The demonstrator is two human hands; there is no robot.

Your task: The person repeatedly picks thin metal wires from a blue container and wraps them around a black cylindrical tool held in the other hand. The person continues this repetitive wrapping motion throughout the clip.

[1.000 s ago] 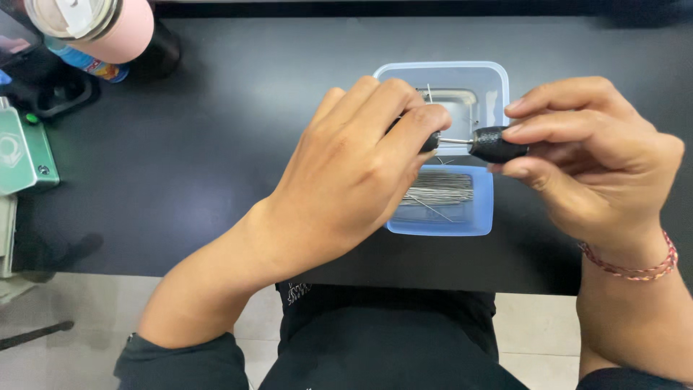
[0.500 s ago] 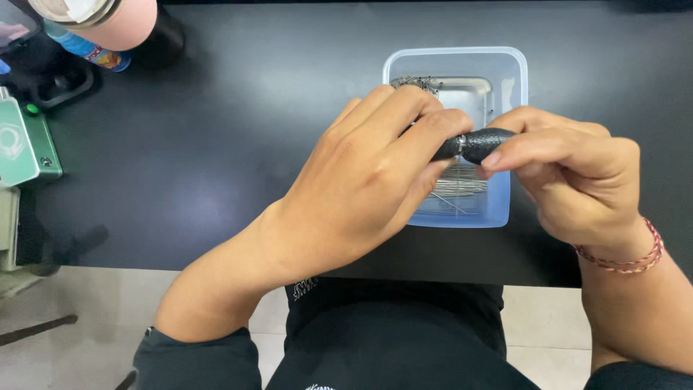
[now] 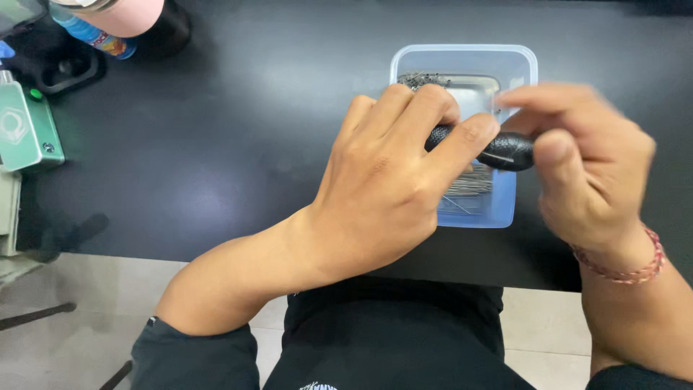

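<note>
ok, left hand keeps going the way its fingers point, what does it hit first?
Probably the right hand. The left hand points right along the small black object both grip, held above the clear plastic tray. Depth is unclear.

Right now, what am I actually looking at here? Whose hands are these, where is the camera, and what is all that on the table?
This is no machine: a person wears a camera on the head, so you look down at their own two hands over a black table. The left hand grips a small black oval object; the right hand, with a red cord bracelet at the wrist, is blurred and pinches its other end. Under them stands a clear plastic box holding thin metal pins. At the far left are a green device and a pink bottle.
</note>
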